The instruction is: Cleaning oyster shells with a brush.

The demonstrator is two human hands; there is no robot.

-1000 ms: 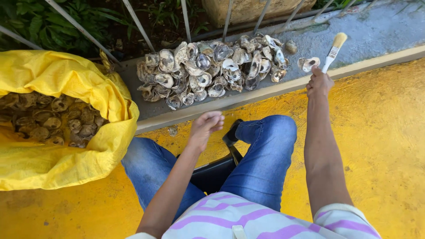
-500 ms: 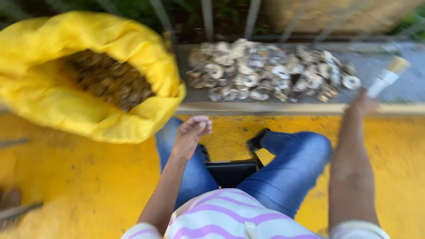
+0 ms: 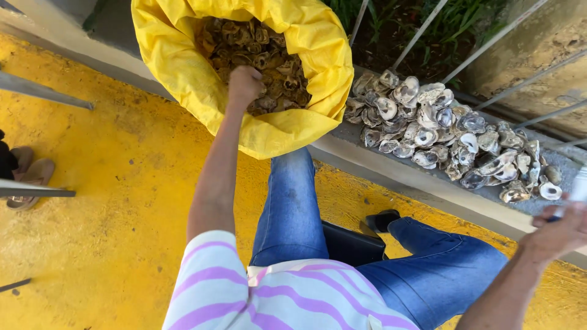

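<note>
My left hand (image 3: 246, 85) is down inside the big yellow plastic sack (image 3: 183, 73), fingers curled closed over the brown muddy oyster shells (image 3: 269, 61) there. My right hand (image 3: 559, 235), fingers wrapped around a pale-handled brush (image 3: 578, 189), hovers beside the heap of cleaned grey-white shells (image 3: 440, 137) on the concrete ledge (image 3: 391, 174).

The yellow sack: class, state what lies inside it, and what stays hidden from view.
Inside the yellow sack lie brownish oyster shells, heaped. The left hand reaches in among them, fingers buried. The lower shells and the sack's bottom are covered, as is whatever the hand grips.
</note>
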